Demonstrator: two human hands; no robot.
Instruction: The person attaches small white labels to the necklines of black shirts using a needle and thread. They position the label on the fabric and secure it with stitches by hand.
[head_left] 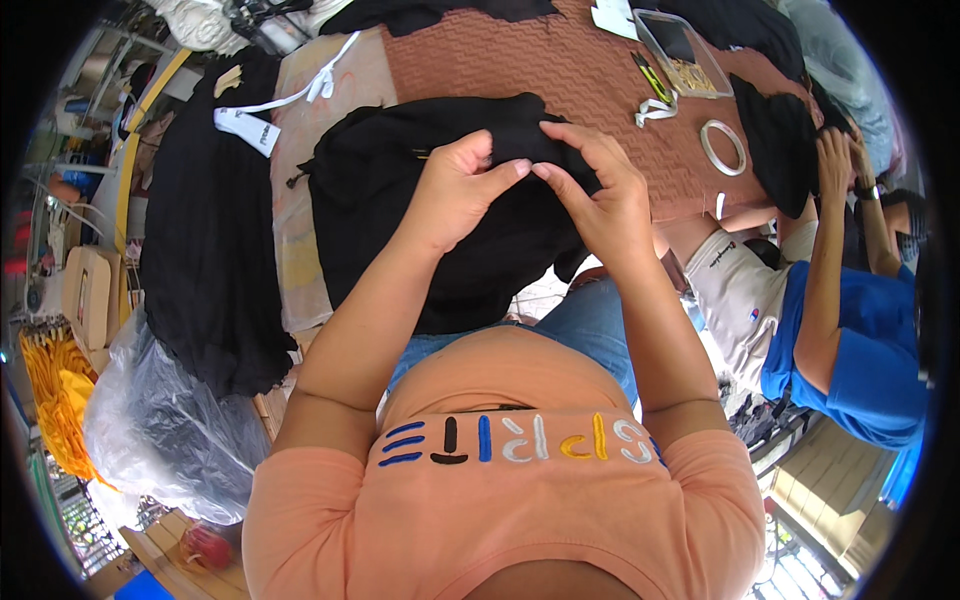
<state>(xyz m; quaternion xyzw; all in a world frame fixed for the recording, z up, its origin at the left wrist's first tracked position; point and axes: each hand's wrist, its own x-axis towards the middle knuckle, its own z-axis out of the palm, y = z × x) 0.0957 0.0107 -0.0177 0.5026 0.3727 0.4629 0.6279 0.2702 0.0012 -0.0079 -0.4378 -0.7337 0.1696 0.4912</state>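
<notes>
A black garment (390,210) of soft cloth lies bunched before me, partly over the table's near edge and my lap. My left hand (462,190) is closed on its upper part, thumb pointing inward. Across from it, my right hand (605,195) pinches the same cloth, its index finger bent over the far side. The two thumb tips almost meet above the fabric. Folds of the garment hide some fingertips, and whatever small detail lies between them cannot be made out.
Brown patterned cloth (460,55) covers the table. On it are a clear plastic box (685,50), a yellow-black cutter (650,72) and a tape roll (722,148). Another black garment (210,230) with a white tag (247,130) hangs left, above a plastic bag (170,420). A co-worker (840,320) handles black cloth at right.
</notes>
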